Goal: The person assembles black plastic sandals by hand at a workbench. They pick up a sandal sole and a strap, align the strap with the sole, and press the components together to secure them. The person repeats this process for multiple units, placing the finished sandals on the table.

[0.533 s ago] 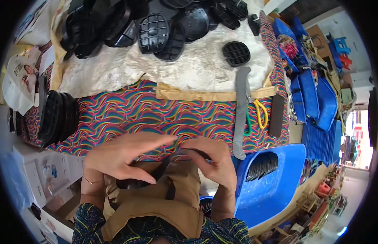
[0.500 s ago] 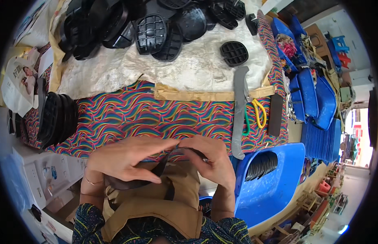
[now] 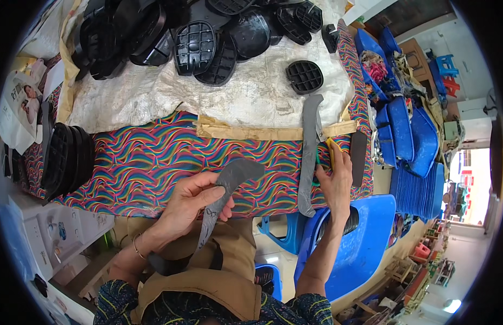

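Note:
My left hand (image 3: pixel 193 201) pinches a grey, curved strip (image 3: pixel 239 176) between thumb and fingers. Its broad end points away over the patterned cloth, and its narrow end hangs toward my lap. At the right of the table, my right hand (image 3: pixel 338 181) closes on the scissors (image 3: pixel 331 145), with fingers at the yellow handle and the thumb near the green one. A second long grey strip (image 3: pixel 309 162) lies beside the scissors, left of that hand. Just right of it is a dark flat bar (image 3: pixel 358 160).
Black ribbed pads (image 3: pixel 195 49) heap on a whitish sheet (image 3: pixel 257 97) at the back; a single pad (image 3: pixel 304 77) lies apart. More pads (image 3: pixel 67 160) stand stacked at the left. A blue tub (image 3: pixel 365 244) holding black pieces sits below the table's right edge.
My hands, close together over my lap before, have moved apart. The left has raised the grey strip over the table edge; the right has reached right and taken hold of the scissors.

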Motion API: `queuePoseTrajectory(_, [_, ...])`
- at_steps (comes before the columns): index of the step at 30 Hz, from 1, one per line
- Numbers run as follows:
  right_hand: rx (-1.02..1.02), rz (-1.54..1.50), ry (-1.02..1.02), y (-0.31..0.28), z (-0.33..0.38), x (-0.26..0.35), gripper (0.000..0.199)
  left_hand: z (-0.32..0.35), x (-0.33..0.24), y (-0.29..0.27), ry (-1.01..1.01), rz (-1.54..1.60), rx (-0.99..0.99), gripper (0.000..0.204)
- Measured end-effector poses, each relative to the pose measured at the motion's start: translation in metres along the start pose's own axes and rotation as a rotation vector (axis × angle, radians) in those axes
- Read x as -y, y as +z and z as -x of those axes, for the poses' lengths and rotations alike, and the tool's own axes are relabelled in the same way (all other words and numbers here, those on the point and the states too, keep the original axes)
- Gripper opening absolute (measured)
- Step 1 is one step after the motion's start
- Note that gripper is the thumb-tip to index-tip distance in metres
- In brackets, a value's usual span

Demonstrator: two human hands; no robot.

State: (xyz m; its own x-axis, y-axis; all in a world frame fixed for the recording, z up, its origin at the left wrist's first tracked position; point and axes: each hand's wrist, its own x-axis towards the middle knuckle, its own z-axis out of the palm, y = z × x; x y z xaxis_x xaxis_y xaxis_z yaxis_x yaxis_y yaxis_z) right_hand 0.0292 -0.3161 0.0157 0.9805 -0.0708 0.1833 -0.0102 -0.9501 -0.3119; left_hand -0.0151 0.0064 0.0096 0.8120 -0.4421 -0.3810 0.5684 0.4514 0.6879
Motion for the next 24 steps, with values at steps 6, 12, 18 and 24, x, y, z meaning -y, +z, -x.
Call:
queuePoseTrajectory(6, [0.127,0.029,0.034,-0.006,-0.012,0.008,0.065,-0.002,0.004,0.000,0.109,0.055,-0.053,0.021])
queuePoseTrajectory(12, [-0.104,0.144,-0.063,-0.039,0.003,0.033,0.063,-0.001,-0.002,0.002,0.187,0.058,-0.173,0.024])
queuePoseTrajectory(18, [-0.113,-0.884,0.376,-0.053,0.061,0.062,0.059,-0.005,0.002,0.000,0.263,0.030,-0.167,0.028])
queuePoseTrajectory(24, [0.063,-0.649,0.033,0.018,0.089,0.129,0.073,0.000,-0.003,0.000,0.326,-0.043,-0.254,0.038])
